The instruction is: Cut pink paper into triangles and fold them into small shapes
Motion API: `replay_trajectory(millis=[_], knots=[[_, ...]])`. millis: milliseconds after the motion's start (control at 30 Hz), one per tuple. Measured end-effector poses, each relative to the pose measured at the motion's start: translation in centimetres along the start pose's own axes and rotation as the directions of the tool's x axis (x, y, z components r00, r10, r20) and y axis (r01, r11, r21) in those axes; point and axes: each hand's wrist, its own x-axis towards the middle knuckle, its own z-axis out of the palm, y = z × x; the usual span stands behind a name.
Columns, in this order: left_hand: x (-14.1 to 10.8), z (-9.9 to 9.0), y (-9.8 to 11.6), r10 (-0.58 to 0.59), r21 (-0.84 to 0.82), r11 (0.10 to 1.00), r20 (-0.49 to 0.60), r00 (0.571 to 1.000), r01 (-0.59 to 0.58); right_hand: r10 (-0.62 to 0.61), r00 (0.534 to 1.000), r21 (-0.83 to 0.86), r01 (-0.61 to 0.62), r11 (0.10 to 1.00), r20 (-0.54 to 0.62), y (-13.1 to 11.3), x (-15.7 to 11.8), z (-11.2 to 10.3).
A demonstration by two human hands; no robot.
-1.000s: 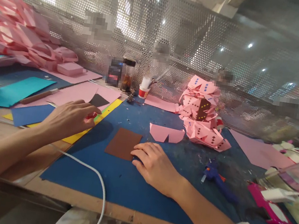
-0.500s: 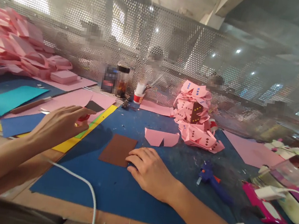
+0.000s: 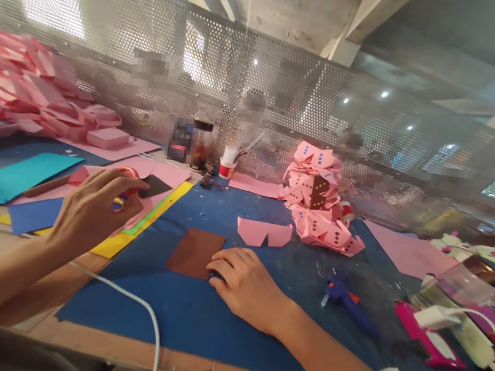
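My left hand (image 3: 98, 203) is raised over the sheets on the left, its fingers closed around a red ring-shaped thing (image 3: 129, 171) with blue and yellow at its lower part. It looks like a roll of tape, but the fingers hide much of it. My right hand (image 3: 244, 284) lies on the blue mat (image 3: 190, 316), fingers slightly curved and thumb apart. Its fingertips touch the right edge of a flat brown rectangular sheet (image 3: 193, 253). Just beyond that hand rests a pink cut piece (image 3: 263, 233) with a dark notch.
A stack of folded pink pieces (image 3: 315, 186) stands at the back. A blue glue gun (image 3: 346, 299) lies to the right, near a magenta device (image 3: 429, 337). Pink pieces (image 3: 25, 84) are heaped at the left. A white cable (image 3: 133, 295) crosses the front edge.
My left hand has lifted and turned, bringing the red ring-shaped thing up and more into sight. The right hand stays at the brown sheet. The camera view has shifted slightly.
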Motion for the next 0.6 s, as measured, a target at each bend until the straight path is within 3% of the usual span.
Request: replay_trajectory(millis=[167,367,600], knots=[[0.2,-0.7,1.2,0.132,-0.034,0.990,-0.073,0.989,-0.135,-0.003,1.000,0.015,0.003,1.000,-0.004,0.0,0.0,-0.2],[0.8,-1.4,4.9,0.314,-0.148,0.930,-0.156,0.936,-0.337,0.004,1.000,0.068,-0.003,0.998,-0.010,0.0,0.0,-0.3],[0.0,-1.4,9.1,0.467,-0.294,0.832,-0.085,0.880,-0.470,0.149,0.978,0.322,-0.094,0.942,-0.149,-0.3,0.7,-1.3]])
